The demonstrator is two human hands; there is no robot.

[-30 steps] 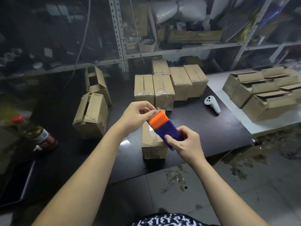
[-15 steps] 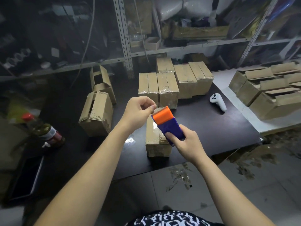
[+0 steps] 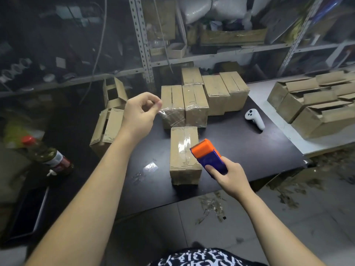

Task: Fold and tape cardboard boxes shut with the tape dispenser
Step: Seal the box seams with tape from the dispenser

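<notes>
— What's the setting?
— A black table (image 3: 249,150) in front of cluttered metal shelves (image 3: 142,45). A closed box (image 3: 184,169) stands near its front edge, with shiny tape along the top seam.
— And the hands?
— The right hand (image 3: 229,177) grips the dispenser (image 3: 208,156) just right of that box, its orange end over the box's right edge. The left hand (image 3: 140,114) is raised on the far left and pinches a clear tape strip (image 3: 169,116).
— What's around?
— Taped boxes (image 3: 211,95) stand behind, partly veiled by the strip. Open boxes (image 3: 107,131) lie left, a bottle (image 3: 48,158) further left, a white controller (image 3: 254,119) right, and unsealed boxes (image 3: 317,104) on a white table far right.
</notes>
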